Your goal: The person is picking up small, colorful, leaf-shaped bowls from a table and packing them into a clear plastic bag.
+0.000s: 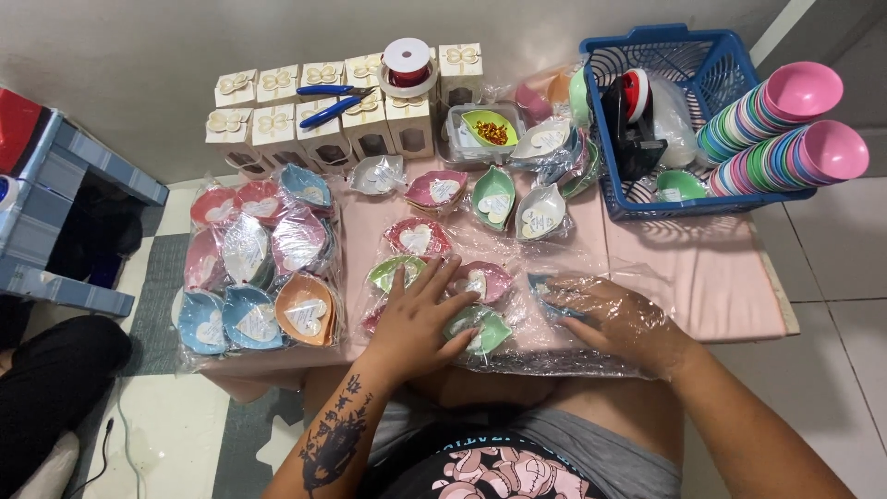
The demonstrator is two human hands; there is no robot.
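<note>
My left hand lies flat, fingers spread, on a clear plastic bag that holds several small leaf-shaped dishes in green, pink and blue, each with a white heart tag. A green dish sits under its fingertips. My right hand is inside the open end of the same bag, covered by the film, next to a blue dish. More wrapped dishes lie loose on the pink table further back.
A filled bag of dishes lies at the left. Small white gift boxes stand behind, with blue pliers and a ribbon spool on top. A blue basket and stacked coloured bowls are at right.
</note>
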